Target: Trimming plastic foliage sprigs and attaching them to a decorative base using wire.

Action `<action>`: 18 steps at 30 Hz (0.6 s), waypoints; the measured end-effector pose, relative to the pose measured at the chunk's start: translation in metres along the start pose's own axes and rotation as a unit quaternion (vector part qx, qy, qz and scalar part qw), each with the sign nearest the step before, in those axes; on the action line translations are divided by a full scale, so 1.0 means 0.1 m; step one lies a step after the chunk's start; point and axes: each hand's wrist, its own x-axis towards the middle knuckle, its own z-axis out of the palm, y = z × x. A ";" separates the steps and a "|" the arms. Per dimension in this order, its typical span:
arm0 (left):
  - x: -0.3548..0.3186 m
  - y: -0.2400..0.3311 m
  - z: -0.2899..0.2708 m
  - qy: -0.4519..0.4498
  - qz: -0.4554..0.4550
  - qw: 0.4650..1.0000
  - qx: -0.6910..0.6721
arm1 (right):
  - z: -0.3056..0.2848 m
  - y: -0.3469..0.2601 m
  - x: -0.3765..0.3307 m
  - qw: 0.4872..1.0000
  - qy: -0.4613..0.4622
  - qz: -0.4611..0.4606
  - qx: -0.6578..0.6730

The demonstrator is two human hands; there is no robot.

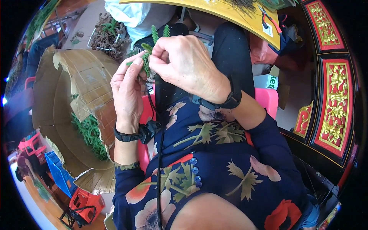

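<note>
Above my lap, both hands meet at a green fern-like sprig [155,33] with several narrow, toothed leaves pointing up and away from me. My left hand [128,86] grips it low down, thumb pressed against the fingers. Across from it, my right hand [188,63] pinches at the sprig's middle with thumb and bent fingers. The fingers partly cover the stems, and the exact spot of the right pinch is hidden. Each wrist wears a black strap with a small device.
To my left stands a torn cardboard box [88,76] with green sprigs [90,134] inside. A white basket of brown material [109,36] lies beyond it. Red-handled pliers [264,19] rest on the yellow table [218,9] ahead. Carved red-and-gold panels [335,103] stand at right.
</note>
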 end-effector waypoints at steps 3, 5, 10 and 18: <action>0.00 0.00 -0.01 0.023 0.005 1.000 0.002 | 0.10 0.02 -0.09 0.998 0.050 -0.006 0.042; 0.03 -0.03 -0.07 0.013 -0.027 0.997 -0.072 | 0.13 0.03 -0.14 0.990 0.054 0.004 0.128; 0.08 -0.07 -0.15 0.000 -0.053 0.990 -0.133 | 0.26 0.10 -0.18 0.949 0.052 0.067 0.304; 0.07 -0.11 -0.17 -0.009 -0.080 0.977 -0.198 | 0.25 0.07 -0.18 0.977 0.099 -0.038 0.186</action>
